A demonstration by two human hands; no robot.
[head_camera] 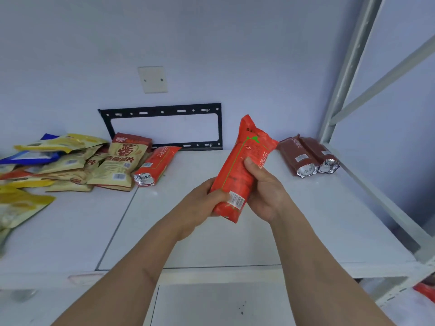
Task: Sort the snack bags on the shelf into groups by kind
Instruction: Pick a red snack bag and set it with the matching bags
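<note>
Both hands grip one red bag [242, 170] above the shelf [306, 220]: left hand [202, 203] fingers curled round its lower end, right hand [263, 191] thumb pressed on front. Two dark red bags [308, 156] lie right of it, touching.

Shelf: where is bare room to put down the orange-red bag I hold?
The shelf is bare between the lone orange-red bag by the pile and the two dark red bags at right. Its front is bare too. The left end is crowded with yellow and tan bags.

Left hand [202, 203] and right hand [263, 189], both in curled grip
</note>
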